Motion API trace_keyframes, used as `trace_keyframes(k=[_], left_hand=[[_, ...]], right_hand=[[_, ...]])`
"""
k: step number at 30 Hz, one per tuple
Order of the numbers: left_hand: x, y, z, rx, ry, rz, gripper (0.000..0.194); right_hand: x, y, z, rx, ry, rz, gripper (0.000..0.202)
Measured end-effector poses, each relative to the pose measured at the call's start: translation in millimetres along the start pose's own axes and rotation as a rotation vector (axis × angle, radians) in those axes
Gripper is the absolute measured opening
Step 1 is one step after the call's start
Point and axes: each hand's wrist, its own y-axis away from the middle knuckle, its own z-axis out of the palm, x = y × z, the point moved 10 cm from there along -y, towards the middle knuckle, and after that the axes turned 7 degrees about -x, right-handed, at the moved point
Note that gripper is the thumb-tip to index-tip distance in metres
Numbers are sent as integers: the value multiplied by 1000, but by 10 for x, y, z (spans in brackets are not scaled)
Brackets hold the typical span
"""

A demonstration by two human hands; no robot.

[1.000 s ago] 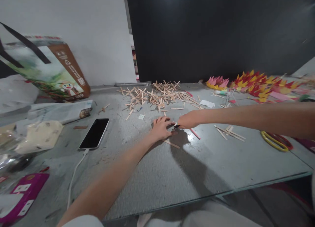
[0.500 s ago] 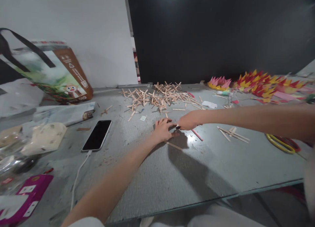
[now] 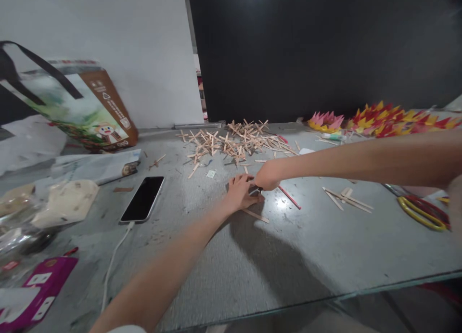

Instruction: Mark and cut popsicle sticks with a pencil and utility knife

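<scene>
My left hand [image 3: 238,193] lies on the grey table with its fingers spread and curved around the spot where I work. From under its palm a wooden craft stick [image 3: 257,216] pokes out toward me. My right hand [image 3: 267,175] is closed around a small dark tool [image 3: 255,190], mostly hidden by the fingers, so its kind is unclear. The tool points down between the thumb and fingers of my left hand. Just right of both hands lies a red pencil-like stick [image 3: 289,198]. Several loose craft sticks [image 3: 347,198] lie further right, below my right forearm.
Behind my hands spreads a pile of crossed craft sticks [image 3: 231,143]. Left are a phone [image 3: 142,199] on a white cable, a shopping bag [image 3: 86,107] and a purple packet [image 3: 48,285]. Yellow-handled scissors [image 3: 420,212] lie right. Red and yellow paper pieces [image 3: 393,121] fill the back right.
My right hand has shifted slightly left and closer to my left hand, and my right forearm has risen. My left hand stays nearly in place. The view has turned slightly.
</scene>
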Motion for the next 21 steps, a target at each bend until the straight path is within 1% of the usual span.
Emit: trace_keyframes(k=[2, 3, 5, 9, 12, 15, 18, 21], left_hand=[[-5, 1, 3, 5, 0, -3, 55], [2, 2, 5, 3, 1, 7, 55], [15, 1, 6, -7, 10, 20, 54], [-6, -4, 6, -31, 30, -8, 53], [4, -6, -3, -27, 28, -9, 56], [-5, -5, -2, -27, 25, -17, 56], [-6, -2, 3, -32, 22, -4, 55], [1, 5, -10, -25, 13, 16, 61]], right_hand=[[-12, -18, 64, -95, 37, 22, 6], [-12, 16, 110, -141, 52, 29, 6], [-17, 150, 172, -171, 56, 19, 8], [11, 505, 275, -131, 6, 0, 15], [63, 647, 323, -94, -48, 12, 17], [109, 564, 297, -79, -94, 37, 22], [132, 301, 212, -104, -141, 73, 24], [128, 74, 106, -129, -177, 96, 24]])
